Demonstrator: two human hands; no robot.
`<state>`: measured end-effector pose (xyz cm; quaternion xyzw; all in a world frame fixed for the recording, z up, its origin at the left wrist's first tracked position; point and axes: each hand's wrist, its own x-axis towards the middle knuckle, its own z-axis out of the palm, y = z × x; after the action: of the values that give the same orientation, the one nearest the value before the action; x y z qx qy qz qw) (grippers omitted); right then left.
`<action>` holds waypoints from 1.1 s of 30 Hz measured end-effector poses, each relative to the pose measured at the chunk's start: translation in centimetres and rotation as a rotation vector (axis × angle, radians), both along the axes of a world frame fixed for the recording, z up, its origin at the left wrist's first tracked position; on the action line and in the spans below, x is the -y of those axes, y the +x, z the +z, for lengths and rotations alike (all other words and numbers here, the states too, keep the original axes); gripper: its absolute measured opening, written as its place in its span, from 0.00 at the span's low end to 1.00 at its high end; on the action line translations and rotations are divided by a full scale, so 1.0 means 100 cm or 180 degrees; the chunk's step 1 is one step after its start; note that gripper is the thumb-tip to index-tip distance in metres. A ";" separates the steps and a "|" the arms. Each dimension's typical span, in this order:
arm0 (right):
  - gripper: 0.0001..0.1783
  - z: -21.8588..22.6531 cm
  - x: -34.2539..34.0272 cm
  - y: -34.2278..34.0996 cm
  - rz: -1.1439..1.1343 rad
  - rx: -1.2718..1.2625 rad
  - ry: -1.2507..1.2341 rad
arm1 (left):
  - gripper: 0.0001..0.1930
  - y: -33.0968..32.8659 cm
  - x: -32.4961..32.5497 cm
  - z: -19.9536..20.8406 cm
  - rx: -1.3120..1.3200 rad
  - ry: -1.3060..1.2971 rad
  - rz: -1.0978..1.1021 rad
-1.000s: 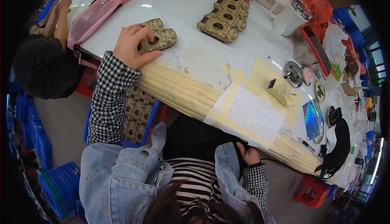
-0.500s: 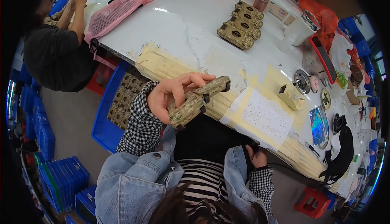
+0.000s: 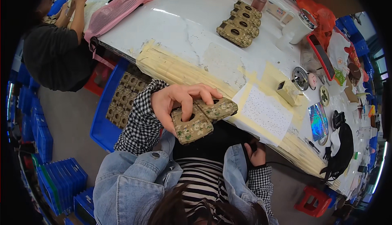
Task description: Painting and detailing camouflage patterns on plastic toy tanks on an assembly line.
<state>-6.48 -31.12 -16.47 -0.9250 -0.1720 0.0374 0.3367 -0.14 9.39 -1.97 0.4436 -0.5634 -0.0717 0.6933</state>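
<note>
My left hand [image 3: 178,101] is closed on two boxy camouflage-patterned cases [image 3: 192,129], above my lap at the table's taped edge. They lie side by side at an angle, and my fingers hook into their round openings. Low by the table edge, my right hand [image 3: 256,156] has curled fingers, with something dark beside them that I cannot make out. More camouflage cases [image 3: 238,28] stand in a row on the white table [image 3: 171,33]. A blue crate [image 3: 100,129] left of my arm holds several more.
On the taped edge lies a dotted white sheet [image 3: 267,112], beside a small cream block [image 3: 288,93]. A white mug [image 3: 297,28], red-cased phone [image 3: 321,56] and black pouch [image 3: 345,147] are at right. A pink mesh bag [image 3: 116,14] lies near another person [image 3: 55,57]. A red stool [image 3: 312,201] stands below.
My left hand has turned the two cases so that their broad faces and round openings show, and has lowered them slightly. My right hand stays by the table edge.
</note>
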 end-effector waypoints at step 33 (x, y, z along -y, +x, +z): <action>0.09 0.001 -0.009 0.017 0.0520 0.0085 -0.0036 | 0.19 -0.327 -0.209 -0.142 -0.2886 0.6918 0.4846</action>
<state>-4.80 -30.21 -16.35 -0.9102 -0.2511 0.0534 0.3250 -32.89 30.31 -16.19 0.8829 0.4185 -0.2128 -0.0045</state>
